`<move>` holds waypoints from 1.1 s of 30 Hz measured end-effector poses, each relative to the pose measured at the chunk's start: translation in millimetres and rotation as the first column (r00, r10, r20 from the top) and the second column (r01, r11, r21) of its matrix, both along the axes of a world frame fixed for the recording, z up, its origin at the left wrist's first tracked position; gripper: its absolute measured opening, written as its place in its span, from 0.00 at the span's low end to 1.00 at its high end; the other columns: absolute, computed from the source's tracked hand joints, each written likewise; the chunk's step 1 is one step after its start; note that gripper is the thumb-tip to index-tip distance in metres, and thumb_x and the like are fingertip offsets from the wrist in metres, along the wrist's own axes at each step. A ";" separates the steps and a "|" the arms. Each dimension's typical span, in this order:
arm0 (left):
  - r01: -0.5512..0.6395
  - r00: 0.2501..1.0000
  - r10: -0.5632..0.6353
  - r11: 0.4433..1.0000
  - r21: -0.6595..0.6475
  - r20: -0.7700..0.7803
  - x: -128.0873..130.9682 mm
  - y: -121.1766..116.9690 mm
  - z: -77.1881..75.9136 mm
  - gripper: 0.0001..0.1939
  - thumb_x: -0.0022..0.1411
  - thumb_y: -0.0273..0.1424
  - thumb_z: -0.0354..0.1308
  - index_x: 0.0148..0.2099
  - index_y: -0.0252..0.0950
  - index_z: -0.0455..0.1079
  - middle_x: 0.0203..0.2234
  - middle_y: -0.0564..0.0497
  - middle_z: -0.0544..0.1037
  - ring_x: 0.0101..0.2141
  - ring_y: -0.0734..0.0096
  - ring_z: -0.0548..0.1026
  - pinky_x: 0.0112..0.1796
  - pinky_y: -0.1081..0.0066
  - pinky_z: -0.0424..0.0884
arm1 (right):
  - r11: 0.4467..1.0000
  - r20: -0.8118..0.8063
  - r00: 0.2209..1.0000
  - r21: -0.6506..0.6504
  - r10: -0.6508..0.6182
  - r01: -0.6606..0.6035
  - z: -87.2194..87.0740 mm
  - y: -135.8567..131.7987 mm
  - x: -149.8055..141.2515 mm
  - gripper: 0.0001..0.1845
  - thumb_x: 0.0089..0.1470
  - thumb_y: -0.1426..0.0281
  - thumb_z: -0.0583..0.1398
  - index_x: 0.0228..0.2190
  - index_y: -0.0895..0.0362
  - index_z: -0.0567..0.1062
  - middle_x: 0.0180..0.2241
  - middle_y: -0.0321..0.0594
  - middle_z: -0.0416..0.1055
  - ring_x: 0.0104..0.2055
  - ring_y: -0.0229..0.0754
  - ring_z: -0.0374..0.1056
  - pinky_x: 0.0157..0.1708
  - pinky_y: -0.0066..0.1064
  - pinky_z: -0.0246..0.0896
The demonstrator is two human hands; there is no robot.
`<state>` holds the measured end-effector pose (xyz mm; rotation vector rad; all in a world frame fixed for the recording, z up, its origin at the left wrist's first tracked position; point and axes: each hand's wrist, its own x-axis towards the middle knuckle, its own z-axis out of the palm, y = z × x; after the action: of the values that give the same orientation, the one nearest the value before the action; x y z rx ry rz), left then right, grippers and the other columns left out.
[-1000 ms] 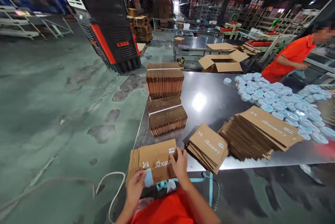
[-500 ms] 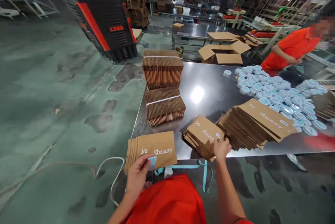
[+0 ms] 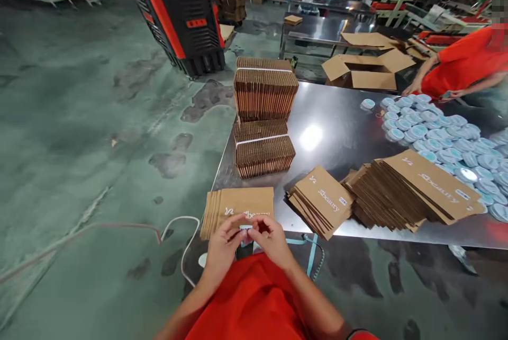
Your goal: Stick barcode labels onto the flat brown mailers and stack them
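Over the table's front edge my two hands meet, fingertips almost touching. My left hand pinches a small light-blue sheet, mostly covered by fingers. My right hand is closed at the sheet's other side, thumb against fingers; what lies in its pinch is too small to make out. Just beyond them lies a fanned stack of brown cardboard mailers printed "Sbeauty". To the right sits another mailer pile, its top one bearing a small white label. A longer fanned row of mailers adjoins it.
Two strapped bundles of flat cardboard stand at the metal table's left edge. Many light-blue round packs cover the right side. An open carton stands behind. A person in orange is at the far right.
My right hand has left the labelled mailer pile and come left to meet my left hand at the light-blue sheet. The view has shifted, and the person in orange has leaned nearer the packs.
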<state>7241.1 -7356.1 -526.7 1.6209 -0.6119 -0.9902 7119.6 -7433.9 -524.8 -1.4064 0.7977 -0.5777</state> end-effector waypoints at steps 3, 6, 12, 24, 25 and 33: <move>-0.046 0.998 0.045 0.999 -0.030 -0.031 1.1 2.7 -2.3 0.12 0.48 0.39 0.61 0.32 0.36 0.75 0.45 0.42 0.79 0.46 0.56 0.76 0.48 0.61 0.71 | 1.000 -0.017 1.000 -0.025 0.007 -0.007 5.1 0.1 1.8 0.08 0.50 0.63 0.62 0.29 0.55 0.74 0.25 0.34 0.67 0.28 0.37 0.63 0.29 0.28 0.60; -0.028 0.999 0.028 1.000 0.008 0.034 0.7 5.8 -3.1 0.12 0.51 0.40 0.59 0.28 0.36 0.74 0.36 0.44 0.80 0.39 0.59 0.76 0.43 0.63 0.71 | 0.999 -0.030 0.999 -0.026 -0.024 0.024 4.2 0.6 4.8 0.08 0.50 0.64 0.61 0.28 0.56 0.73 0.25 0.34 0.66 0.27 0.36 0.61 0.28 0.27 0.57; 0.000 0.991 -0.011 0.996 0.089 0.130 -4.2 7.0 -5.8 0.16 0.54 0.43 0.55 0.26 0.36 0.71 0.21 0.52 0.73 0.25 0.69 0.68 0.29 0.71 0.66 | 0.987 -0.006 0.991 0.094 -0.130 0.130 -9.3 0.3 8.9 0.15 0.45 0.61 0.65 0.36 0.55 0.73 0.31 0.37 0.70 0.31 0.38 0.66 0.32 0.30 0.63; 0.027 0.997 -0.036 0.993 0.113 0.071 -0.1 5.8 -13.9 0.17 0.51 0.44 0.57 0.21 0.36 0.69 0.16 0.55 0.71 0.22 0.72 0.66 0.26 0.73 0.62 | 0.981 -0.061 0.981 -0.072 -0.186 0.182 -25.8 -12.3 4.5 0.11 0.53 0.61 0.59 0.27 0.56 0.71 0.30 0.37 0.69 0.32 0.39 0.64 0.33 0.29 0.60; 0.029 0.997 -0.036 0.993 0.115 0.062 0.5 6.1 -15.9 0.16 0.50 0.43 0.57 0.21 0.36 0.70 0.17 0.54 0.72 0.22 0.71 0.67 0.27 0.73 0.63 | 0.965 -0.079 0.965 -0.102 -0.251 0.243 -32.3 -20.9 3.3 0.12 0.54 0.60 0.57 0.28 0.55 0.71 0.29 0.37 0.69 0.32 0.39 0.64 0.33 0.29 0.60; -0.004 0.994 0.015 0.995 0.104 -0.107 13.8 1.3 -74.3 0.16 0.47 0.44 0.62 0.26 0.34 0.75 0.23 0.49 0.79 0.27 0.66 0.73 0.31 0.70 0.68 | 0.905 -0.316 0.862 -0.296 -0.395 0.306 -96.0 -92.1 3.0 0.11 0.44 0.66 0.59 0.16 0.55 0.67 0.20 0.35 0.66 0.26 0.40 0.63 0.31 0.30 0.57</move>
<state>7254.9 -7354.8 -601.0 1.6478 -0.4860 -1.1098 7122.6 -7526.0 -620.8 -1.6266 1.3483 -0.7172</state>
